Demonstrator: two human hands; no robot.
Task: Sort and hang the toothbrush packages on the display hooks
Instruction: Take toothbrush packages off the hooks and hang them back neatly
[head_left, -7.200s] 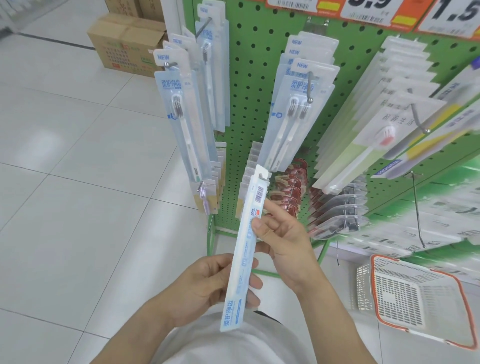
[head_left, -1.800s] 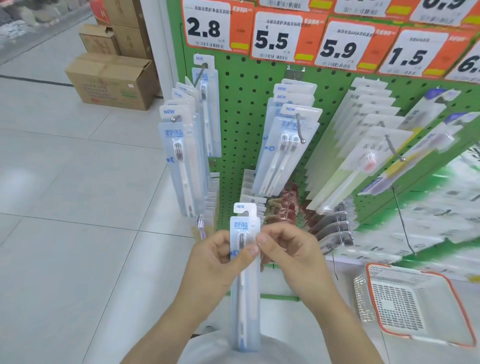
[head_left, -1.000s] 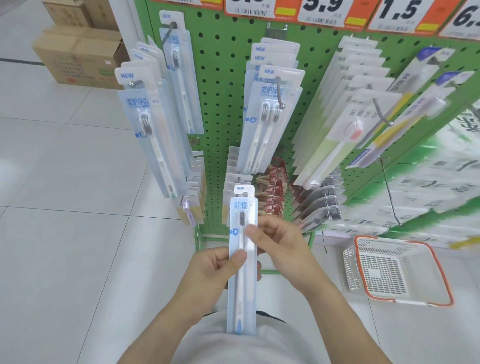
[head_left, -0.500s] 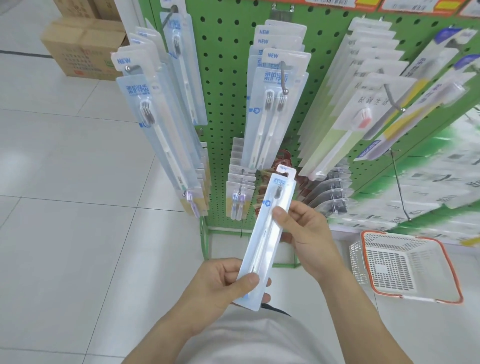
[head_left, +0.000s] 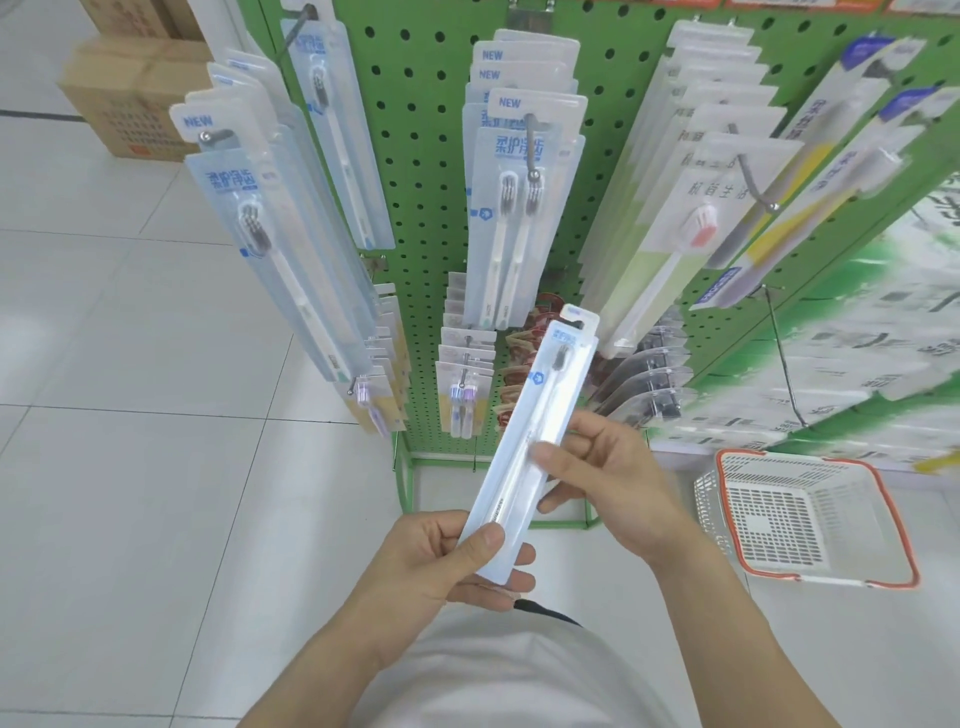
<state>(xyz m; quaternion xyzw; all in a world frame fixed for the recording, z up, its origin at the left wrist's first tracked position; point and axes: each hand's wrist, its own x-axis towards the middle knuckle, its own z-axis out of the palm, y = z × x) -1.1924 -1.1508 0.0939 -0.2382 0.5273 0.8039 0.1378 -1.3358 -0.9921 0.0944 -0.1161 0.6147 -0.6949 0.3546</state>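
— Both hands pinching it: left hand (head_left: 441, 558) grips the toothbrush package (head_left: 530, 441) at its bottom end.
— Right hand (head_left: 605, 480) pinches mid-length; top tilts toward the green pegboard (head_left: 415, 218), unhung.

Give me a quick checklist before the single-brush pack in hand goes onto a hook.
1. Pack held securely: ok, left hand grips the bottom of the toothbrush package, right hand pinches its middle.
2. Front faces the person: ok, brush and label show.
3. Hang hole free: ok, the top tab is clear of both hands.
4. Matching stock found: ok, single-brush packs hang on the left hook.
5. Room on that hook: cannot tell, only its tip shows.
6. Pack lined up with hook: not ok, it tilts right, well below.
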